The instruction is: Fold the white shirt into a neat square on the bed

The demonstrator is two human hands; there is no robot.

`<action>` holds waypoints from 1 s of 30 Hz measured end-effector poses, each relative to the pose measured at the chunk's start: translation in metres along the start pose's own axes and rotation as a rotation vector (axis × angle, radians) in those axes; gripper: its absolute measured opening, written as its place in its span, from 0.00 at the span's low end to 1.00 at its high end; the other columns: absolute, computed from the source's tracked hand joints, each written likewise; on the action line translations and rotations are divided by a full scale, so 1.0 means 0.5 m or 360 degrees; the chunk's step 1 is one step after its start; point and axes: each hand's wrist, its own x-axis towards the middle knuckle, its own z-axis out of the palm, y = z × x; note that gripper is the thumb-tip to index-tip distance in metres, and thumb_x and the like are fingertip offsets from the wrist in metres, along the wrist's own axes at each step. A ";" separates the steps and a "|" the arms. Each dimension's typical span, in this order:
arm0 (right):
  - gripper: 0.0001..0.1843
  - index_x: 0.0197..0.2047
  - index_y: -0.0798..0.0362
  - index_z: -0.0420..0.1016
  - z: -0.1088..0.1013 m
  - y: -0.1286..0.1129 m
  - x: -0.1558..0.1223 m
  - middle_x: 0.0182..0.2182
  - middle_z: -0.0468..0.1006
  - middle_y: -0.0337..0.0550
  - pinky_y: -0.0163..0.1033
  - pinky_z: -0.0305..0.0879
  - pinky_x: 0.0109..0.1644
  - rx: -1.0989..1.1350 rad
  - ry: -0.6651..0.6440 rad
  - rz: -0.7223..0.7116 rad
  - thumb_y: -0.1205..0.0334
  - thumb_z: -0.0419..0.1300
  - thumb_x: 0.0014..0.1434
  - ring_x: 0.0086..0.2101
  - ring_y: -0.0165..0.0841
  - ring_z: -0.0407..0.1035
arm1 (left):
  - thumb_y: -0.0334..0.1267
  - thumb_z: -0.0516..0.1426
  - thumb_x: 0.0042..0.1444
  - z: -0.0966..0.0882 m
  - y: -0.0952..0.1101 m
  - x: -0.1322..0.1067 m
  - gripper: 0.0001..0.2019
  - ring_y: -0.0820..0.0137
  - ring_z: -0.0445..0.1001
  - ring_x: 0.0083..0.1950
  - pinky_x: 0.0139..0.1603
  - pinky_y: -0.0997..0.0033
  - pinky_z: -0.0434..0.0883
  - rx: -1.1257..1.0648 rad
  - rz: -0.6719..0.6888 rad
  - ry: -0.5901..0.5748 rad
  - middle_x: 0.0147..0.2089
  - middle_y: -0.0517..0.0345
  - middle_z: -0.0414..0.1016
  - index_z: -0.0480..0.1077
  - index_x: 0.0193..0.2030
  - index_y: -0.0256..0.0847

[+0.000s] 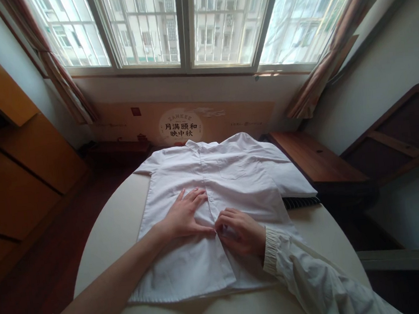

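A white short-sleeved shirt [184, 269] lies spread front side up, its collar toward the window and its hem toward me. My left hand [185, 214] rests on it left of the button placket, fingers spread and palm down, with the thumb reaching to the placket edge. Just across from that thumb, my right hand [242, 231] is closed in a pinch on the placket. Its fingertips cover whatever button is there. Below the hands the two front panels part toward the hem. A chest pocket [235, 167] shows on the right panel.
The shirt is on a round cream table [103, 248]. Beside it on the right, folded white cloth [296, 180] lies over a black striped item [301, 202]. Beyond stand a brown wooden desk [318, 160] and a printed cardboard panel [116, 122] under the window. A wooden cabinet [13, 182] is at left.
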 end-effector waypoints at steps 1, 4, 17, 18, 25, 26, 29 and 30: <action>0.11 0.45 0.48 0.74 0.003 0.001 0.000 0.39 0.79 0.42 0.44 0.66 0.48 -0.0010 0.0013 0.0017 0.69 0.67 0.61 0.41 0.39 0.70 | 0.79 0.64 0.48 -0.001 -0.002 0.001 0.53 0.45 0.55 0.81 0.83 0.34 0.41 0.0006 0.0001 -0.0001 0.80 0.46 0.60 0.63 0.74 0.50; 0.08 0.44 0.48 0.74 0.015 0.006 -0.001 0.38 0.78 0.42 0.43 0.66 0.48 -0.0053 0.0080 0.0065 0.68 0.67 0.64 0.41 0.39 0.71 | 0.78 0.64 0.48 -0.006 -0.005 0.003 0.53 0.45 0.55 0.82 0.83 0.34 0.42 0.0021 0.0028 -0.0006 0.80 0.46 0.60 0.64 0.74 0.50; 0.15 0.47 0.49 0.77 0.019 -0.042 -0.021 0.44 0.77 0.46 0.48 0.68 0.52 -0.0234 0.0084 0.0192 0.64 0.71 0.57 0.45 0.42 0.70 | 0.76 0.67 0.48 -0.013 0.004 -0.003 0.52 0.44 0.58 0.80 0.81 0.34 0.47 0.0066 0.0070 0.0050 0.78 0.42 0.63 0.66 0.73 0.46; 0.15 0.47 0.49 0.77 0.023 -0.046 -0.024 0.45 0.77 0.46 0.48 0.68 0.53 -0.0247 0.0098 0.0216 0.64 0.71 0.57 0.45 0.42 0.70 | 0.75 0.67 0.49 -0.015 0.007 -0.004 0.51 0.44 0.60 0.79 0.81 0.35 0.48 0.0065 0.0082 0.0059 0.78 0.42 0.64 0.67 0.72 0.46; 0.08 0.42 0.48 0.79 0.055 -0.050 -0.038 0.42 0.78 0.44 0.48 0.67 0.51 -0.0217 0.0246 0.0302 0.70 0.68 0.62 0.43 0.41 0.71 | 0.69 0.69 0.52 -0.026 0.027 -0.013 0.37 0.49 0.74 0.66 0.71 0.48 0.67 -0.0007 0.0189 0.0168 0.66 0.47 0.76 0.75 0.61 0.48; 0.07 0.42 0.48 0.79 0.058 -0.050 -0.039 0.41 0.78 0.44 0.48 0.66 0.51 -0.0210 0.0265 0.0295 0.70 0.68 0.63 0.43 0.41 0.71 | 0.69 0.69 0.52 -0.027 0.028 -0.015 0.35 0.50 0.75 0.64 0.69 0.48 0.69 -0.0007 0.0189 0.0166 0.63 0.48 0.78 0.76 0.59 0.48; 0.06 0.41 0.48 0.78 0.064 -0.052 -0.040 0.41 0.79 0.44 0.48 0.66 0.52 -0.0223 0.0281 0.0271 0.70 0.68 0.65 0.44 0.41 0.71 | 0.68 0.68 0.54 -0.028 0.031 -0.018 0.30 0.51 0.77 0.58 0.64 0.50 0.72 0.0001 0.0206 0.0143 0.56 0.49 0.80 0.77 0.52 0.48; 0.06 0.41 0.49 0.78 0.065 -0.054 -0.040 0.41 0.79 0.44 0.49 0.66 0.53 -0.0248 0.0275 0.0267 0.70 0.67 0.66 0.44 0.41 0.71 | 0.67 0.67 0.55 -0.030 0.034 -0.020 0.28 0.52 0.78 0.56 0.62 0.51 0.72 0.0000 0.0216 0.0140 0.55 0.50 0.80 0.77 0.51 0.48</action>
